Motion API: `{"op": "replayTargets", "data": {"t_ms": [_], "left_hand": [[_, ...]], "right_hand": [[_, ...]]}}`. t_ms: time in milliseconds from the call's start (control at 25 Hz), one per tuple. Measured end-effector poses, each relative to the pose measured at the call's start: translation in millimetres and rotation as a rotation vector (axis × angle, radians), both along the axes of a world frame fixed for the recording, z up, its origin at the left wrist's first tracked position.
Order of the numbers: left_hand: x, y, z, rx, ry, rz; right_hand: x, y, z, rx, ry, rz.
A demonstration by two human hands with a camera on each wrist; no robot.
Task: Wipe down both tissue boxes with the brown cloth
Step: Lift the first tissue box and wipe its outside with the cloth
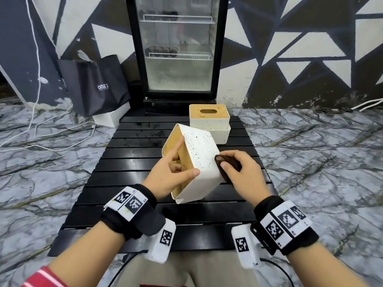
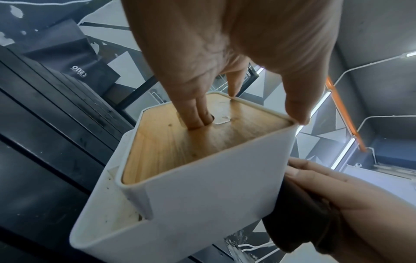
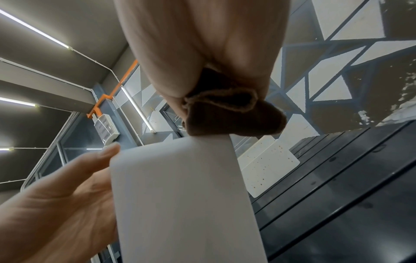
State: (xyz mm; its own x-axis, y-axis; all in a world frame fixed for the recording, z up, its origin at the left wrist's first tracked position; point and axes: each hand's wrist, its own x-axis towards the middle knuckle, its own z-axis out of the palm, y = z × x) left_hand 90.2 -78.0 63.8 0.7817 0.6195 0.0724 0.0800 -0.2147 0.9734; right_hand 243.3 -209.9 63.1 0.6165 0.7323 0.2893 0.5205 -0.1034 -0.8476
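A white speckled tissue box (image 1: 199, 154) with a wooden lid is tilted above the black slatted table (image 1: 132, 154). My left hand (image 1: 174, 170) grips it: two fingers (image 2: 198, 115) are hooked into the lid's slot and the thumb lies on the white side. My right hand (image 1: 242, 172) holds the bunched brown cloth (image 1: 227, 164) against the box's right side; the same cloth (image 3: 234, 115) shows in the right wrist view touching the box (image 3: 180, 195). The second tissue box (image 1: 209, 119) stands upright at the table's far edge.
A glass-door fridge (image 1: 176, 48) stands behind the table. A black tote bag (image 1: 95, 85) leans on the wall at the left, above a white box on the floor. White cables (image 1: 41, 131) trail over the marble floor.
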Motion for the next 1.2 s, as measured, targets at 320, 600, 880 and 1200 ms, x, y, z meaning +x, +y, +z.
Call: {"op": "replayTargets", "data": {"t_ms": [320,600,880,1200], "left_hand": [[3,-3,4,-0.02,0.01,-0.02],[7,-6,8,0.019,0.018,-0.062],[6,-7,6,0.02,0.001,-0.052],[3,-7,9,-0.002,-0.024,-0.1]], "right_hand": [[-21,3,-5,0.085,-0.153,0.015],[-19,5,0,0.114,-0.119,-0.004],[-23,-1,-6,0.17,-0.159,0.055],[-29,-1,-10,0.204,-0.235,0.128]]}}
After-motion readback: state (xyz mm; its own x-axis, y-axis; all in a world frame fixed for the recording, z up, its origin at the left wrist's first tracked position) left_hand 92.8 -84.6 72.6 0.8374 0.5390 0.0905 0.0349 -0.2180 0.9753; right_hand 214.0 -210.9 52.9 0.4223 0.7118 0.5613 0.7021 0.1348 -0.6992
